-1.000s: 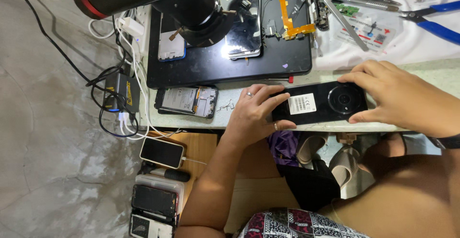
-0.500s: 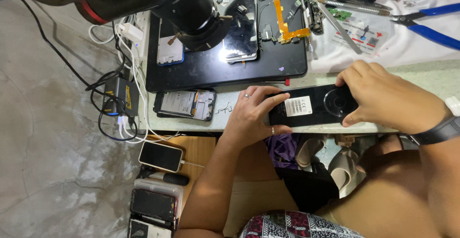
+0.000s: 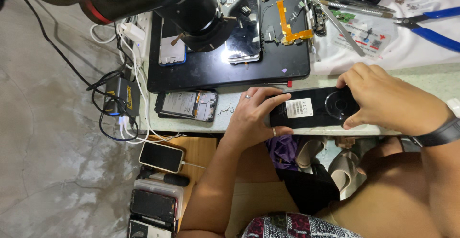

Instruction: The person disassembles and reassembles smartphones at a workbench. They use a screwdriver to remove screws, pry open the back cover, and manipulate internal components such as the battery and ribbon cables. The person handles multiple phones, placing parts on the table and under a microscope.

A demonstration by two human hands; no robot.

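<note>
A black rectangular smartphone [image 3: 314, 113], lying back-side up with a white label and a round camera ring visible, is held flat at the front edge of the pale green counter [image 3: 421, 77]. The left hand [image 3: 254, 116] is clamped on the left end of the smartphone, with the fingers laid across its upper edge and the thumb pressed against its lower edge; rings are worn on two of its fingers. The right hand [image 3: 388, 101] is clamped on the right end, with the fingertips curled over the top edge beside the camera ring and the thumb set at the lower corner; a dark wristband [image 3: 438, 133] is worn on this wrist. Just left of the left hand, an opened phone with its battery and circuit board exposed [image 3: 187, 105] is laid on the counter. Behind it, a black work mat [image 3: 215, 68] is placed, on which a dark phone screen panel [image 3: 244, 44] and an orange flex cable [image 3: 287, 27] are laid. The mat is partly covered by the large black barrel of a microscope [image 3: 196, 12]. Well apart to the right, blue-handled pliers [image 3: 431, 24] are laid on a white cloth [image 3: 412, 51]. Below the counter, a phone with a dark screen [image 3: 162, 156] is rested on a wooden surface, connected to a white cable.
</note>
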